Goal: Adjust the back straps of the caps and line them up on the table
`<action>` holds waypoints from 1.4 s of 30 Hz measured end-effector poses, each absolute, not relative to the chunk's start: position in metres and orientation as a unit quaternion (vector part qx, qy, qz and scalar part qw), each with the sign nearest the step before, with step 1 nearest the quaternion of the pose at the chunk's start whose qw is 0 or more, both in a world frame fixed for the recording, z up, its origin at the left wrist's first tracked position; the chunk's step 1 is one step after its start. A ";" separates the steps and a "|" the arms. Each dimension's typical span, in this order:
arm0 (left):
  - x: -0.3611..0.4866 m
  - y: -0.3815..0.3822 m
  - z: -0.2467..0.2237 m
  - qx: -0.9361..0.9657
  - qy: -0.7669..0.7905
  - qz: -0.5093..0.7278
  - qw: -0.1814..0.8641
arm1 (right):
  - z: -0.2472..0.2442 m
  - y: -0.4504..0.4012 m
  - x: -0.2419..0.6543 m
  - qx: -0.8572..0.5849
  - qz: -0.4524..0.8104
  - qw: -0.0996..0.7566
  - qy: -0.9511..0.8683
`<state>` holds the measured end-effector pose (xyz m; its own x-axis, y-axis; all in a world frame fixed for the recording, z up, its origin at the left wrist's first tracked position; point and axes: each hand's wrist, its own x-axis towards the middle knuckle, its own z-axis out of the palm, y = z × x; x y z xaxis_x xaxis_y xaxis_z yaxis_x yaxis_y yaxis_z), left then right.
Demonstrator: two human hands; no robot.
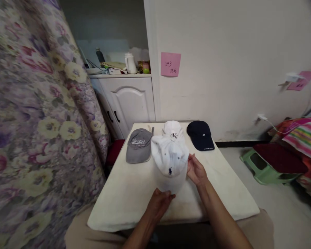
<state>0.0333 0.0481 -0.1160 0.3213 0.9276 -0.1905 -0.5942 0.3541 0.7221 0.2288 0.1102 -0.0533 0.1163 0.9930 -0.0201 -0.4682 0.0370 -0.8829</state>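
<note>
A white baseball cap with a small dark emblem is held over the table, its brim toward me. My left hand pinches the edge of that brim. At the cap's right side, my right hand grips its edge, though some fingertips are hidden. Just behind, and partly covered by it, sits another white cap with a black letter mark. To the left lies a grey cap with white lettering. A navy cap rests at the far right corner.
The caps lie on a pale-covered table against the wall. A floral curtain hangs close on the left. Behind stands a white cabinet with a white jug on top. A green stool is on the right.
</note>
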 end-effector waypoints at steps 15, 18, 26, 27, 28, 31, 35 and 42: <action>0.007 0.093 -0.043 0.430 0.226 0.427 0.763 | -0.017 0.056 0.247 -0.253 0.585 0.694 -0.333; 0.014 0.101 -0.027 0.439 0.214 0.436 0.756 | -0.013 0.060 0.248 -0.256 0.568 0.704 -0.340; -0.001 0.101 -0.030 0.518 0.217 0.397 0.725 | -0.011 0.046 0.276 -0.239 0.587 0.679 -0.371; -0.007 0.097 -0.033 0.522 0.218 0.380 0.732 | -0.016 0.039 0.279 -0.238 0.600 0.666 -0.373; -0.012 0.092 -0.035 0.524 0.217 0.363 0.739 | -0.022 0.032 0.283 -0.238 0.614 0.653 -0.375; -0.026 0.077 -0.031 0.550 0.211 0.302 0.749 | -0.035 0.009 0.292 -0.241 0.640 0.615 -0.392; -0.032 0.058 -0.015 0.634 0.196 0.192 0.723 | -0.034 -0.013 0.300 -0.264 0.666 0.532 -0.451; -0.034 0.033 -0.019 0.600 0.195 0.211 0.747 | -0.032 -0.034 0.299 -0.262 0.680 0.460 -0.508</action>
<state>-0.0344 0.0334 -0.0187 0.8349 0.5491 -0.0378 -0.0819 0.1919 0.9780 0.2989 -0.0337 -0.0322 -0.4400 0.8912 0.1107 -0.3588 -0.0615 -0.9314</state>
